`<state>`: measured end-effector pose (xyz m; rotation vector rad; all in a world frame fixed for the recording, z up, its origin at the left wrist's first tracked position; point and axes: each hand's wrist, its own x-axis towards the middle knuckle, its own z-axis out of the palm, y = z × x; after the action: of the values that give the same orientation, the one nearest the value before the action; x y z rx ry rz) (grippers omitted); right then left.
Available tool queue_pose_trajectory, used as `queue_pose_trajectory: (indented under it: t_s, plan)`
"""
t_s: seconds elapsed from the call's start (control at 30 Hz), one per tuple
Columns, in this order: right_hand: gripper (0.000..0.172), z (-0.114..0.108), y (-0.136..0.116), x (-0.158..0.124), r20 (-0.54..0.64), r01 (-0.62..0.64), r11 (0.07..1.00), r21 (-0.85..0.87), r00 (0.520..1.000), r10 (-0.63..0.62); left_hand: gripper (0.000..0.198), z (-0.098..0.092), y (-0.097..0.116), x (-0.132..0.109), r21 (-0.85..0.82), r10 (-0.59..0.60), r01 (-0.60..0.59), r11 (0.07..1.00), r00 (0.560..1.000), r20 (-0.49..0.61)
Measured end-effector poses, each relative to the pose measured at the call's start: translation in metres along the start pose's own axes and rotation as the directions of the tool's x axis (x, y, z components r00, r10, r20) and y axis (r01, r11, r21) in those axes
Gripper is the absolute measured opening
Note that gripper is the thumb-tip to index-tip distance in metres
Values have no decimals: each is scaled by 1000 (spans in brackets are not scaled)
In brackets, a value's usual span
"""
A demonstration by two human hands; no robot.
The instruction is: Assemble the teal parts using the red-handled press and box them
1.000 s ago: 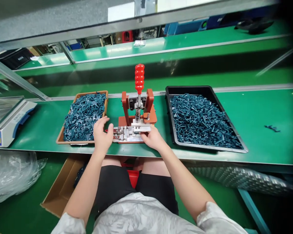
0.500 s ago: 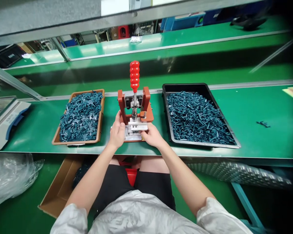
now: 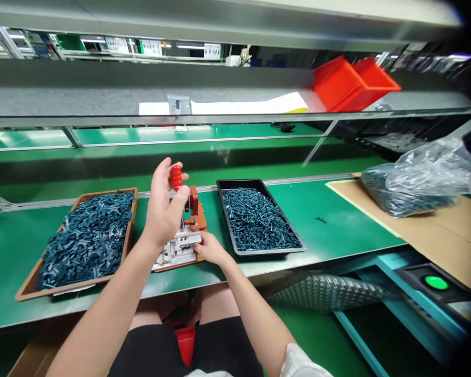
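Left hand (image 3: 163, 213) unclenched around ribbed red handle (image 3: 176, 178), orange-and-silver press (image 3: 189, 240) partly blocked, right hand (image 3: 211, 248) beside it, fingertips hidden, grip unclear.

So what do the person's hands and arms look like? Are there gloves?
No gloves: the left hand and right hand are bare, with no rings or watch that I can see. Both forearms are uncovered. A loose, whitish-grey sleeve shows on the right arm; no sleeve shows on the left.
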<state>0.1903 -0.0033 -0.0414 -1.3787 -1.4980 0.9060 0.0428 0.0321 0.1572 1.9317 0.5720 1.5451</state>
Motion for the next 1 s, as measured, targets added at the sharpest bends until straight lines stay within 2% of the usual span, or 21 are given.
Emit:
queue_pose_trajectory:
  t_s: [0.1, 0.23, 0.3, 0.4, 0.53, 0.6, 0.63, 0.7, 0.77, 0.83, 0.87, 0.93, 1.0]
  plan:
    - [28, -1, -8, -2, 12, 18, 1000, -11, 1000, -18, 32, 15, 18, -17, 80, 56, -57, 995, 998, 16]
    - [29, -5, -17, -3, 22, 17, 998, -66, 1000, -16, 16, 16, 15, -57, 152, 189, -184, 971, 982, -20]
    - [27, -6, -17, -2, 35, 9, 997, -81, 999, -6, 14, 13, 10, -59, 169, 228, -223, 960, 974, -7]
    - [26, -5, -10, -2, 65, 34, 998, -52, 997, -31, 18, 11, 6, -32, 186, 213, -211, 960, 977, 13]
    - [16, 0, -1, -3, 31, 29, 995, -92, 999, -26, 33, 11, -3, 27, 50, -29, 27, 998, 999, 39]
    - [14, 3, 1, -6, -7, 43, 988, -146, 999, -45, 38, 9, -9, 40, 46, -81, 79, 996, 996, 41]
    - [14, 4, 2, -8, -30, 65, 984, -164, 997, -71, 39, 7, -11, 38, 76, -78, 76, 994, 997, 20]
    - [19, 7, 2, -11, -77, 126, 977, -170, 987, -141, 41, 2, -18, 12, 199, -13, 26, 980, 998, -66]
    - [24, 10, 2, -14, -94, 174, 974, -146, 977, -189, 47, -8, -31, -33, 360, 83, -19, 933, 983, -164]
    - [27, 12, 0, -15, -85, 176, 976, -130, 979, -188, 46, -23, -54, -85, 481, 90, 46, 875, 962, -257]
    - [27, 13, -1, -16, -81, 162, 978, -131, 982, -174, 41, -31, -66, -108, 525, 19, 126, 842, 964, -263]
    - [28, 15, -4, -16, -76, 132, 980, -148, 987, -145, 24, -45, -89, -144, 572, -172, 227, 788, 974, -150]
    - [27, 16, -7, -16, -79, 115, 979, -170, 988, -130, 19, -53, -103, -164, 559, -340, 307, 771, 939, -46]
